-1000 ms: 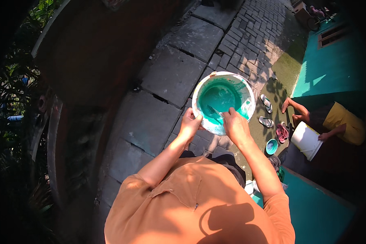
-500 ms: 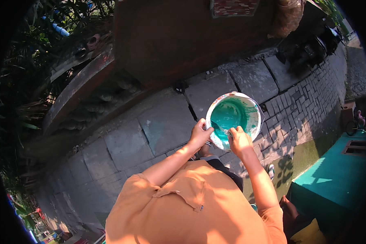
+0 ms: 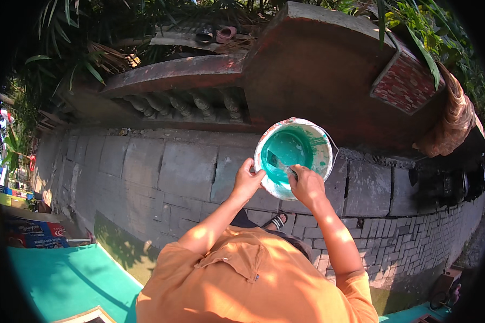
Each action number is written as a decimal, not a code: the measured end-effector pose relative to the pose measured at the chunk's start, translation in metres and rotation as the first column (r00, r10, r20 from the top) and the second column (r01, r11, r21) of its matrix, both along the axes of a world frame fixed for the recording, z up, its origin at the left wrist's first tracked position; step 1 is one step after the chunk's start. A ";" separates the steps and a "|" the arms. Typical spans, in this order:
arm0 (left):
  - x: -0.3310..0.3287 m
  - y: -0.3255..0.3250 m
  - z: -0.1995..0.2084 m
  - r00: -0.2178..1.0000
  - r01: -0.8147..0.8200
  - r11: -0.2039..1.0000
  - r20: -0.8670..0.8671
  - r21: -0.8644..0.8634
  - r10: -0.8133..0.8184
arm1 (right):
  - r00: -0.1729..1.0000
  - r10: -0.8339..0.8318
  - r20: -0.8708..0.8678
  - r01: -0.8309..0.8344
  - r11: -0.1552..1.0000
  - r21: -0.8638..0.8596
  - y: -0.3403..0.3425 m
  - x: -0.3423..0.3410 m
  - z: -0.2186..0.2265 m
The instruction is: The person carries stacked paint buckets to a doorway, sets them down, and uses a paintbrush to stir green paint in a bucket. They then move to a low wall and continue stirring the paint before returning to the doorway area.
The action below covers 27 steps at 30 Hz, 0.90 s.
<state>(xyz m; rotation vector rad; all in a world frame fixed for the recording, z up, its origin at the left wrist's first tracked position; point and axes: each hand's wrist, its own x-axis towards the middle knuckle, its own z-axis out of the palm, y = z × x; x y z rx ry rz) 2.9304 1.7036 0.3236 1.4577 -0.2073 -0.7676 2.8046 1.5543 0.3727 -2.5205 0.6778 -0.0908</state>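
Note:
A white, paint-smeared bucket (image 3: 325,148) hangs in front of me, tilted so that its mouth faces up at me. Inside lies green-teal paint (image 3: 292,146), which also streaks the inner wall. My left hand (image 3: 247,182) grips the bucket's near-left rim, thumb on the edge. In my right hand (image 3: 309,187), over the near-right rim, is a paintbrush (image 3: 280,163). Its handle is mostly hidden by my fingers, and its dark flat end points left into the bucket, by the paint. A thin wire handle (image 3: 337,153) arcs off the bucket's right side.
Paving slabs (image 3: 186,169) and brick pavers (image 3: 388,245) run across below. Beyond them stands a dark wall (image 3: 318,81) with balusters (image 3: 205,105) and a brick-patterned panel (image 3: 407,81). A teal wall (image 3: 64,280) is at lower left. My sandalled foot (image 3: 277,221) shows beneath me.
My view has swung to the right, bringing more of the low wall and the teal wall at left into sight. The brush end has shifted up and left inside the bucket; both hands keep their holds.

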 end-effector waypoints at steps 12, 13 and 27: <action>0.201 0.083 0.059 0.956 -0.280 0.947 0.039 -0.159 0.290 | 0.963 0.085 0.255 -0.055 0.991 -0.121 0.015 0.208 0.076; 0.222 0.088 0.063 0.952 -0.292 0.939 0.033 -0.184 0.303 | 0.965 0.083 0.248 -0.058 0.992 -0.108 0.023 0.232 0.080; 0.441 0.135 0.077 0.939 -0.323 0.916 0.038 -0.238 0.341 | 0.945 0.011 0.327 -0.054 0.991 0.125 0.112 0.515 0.071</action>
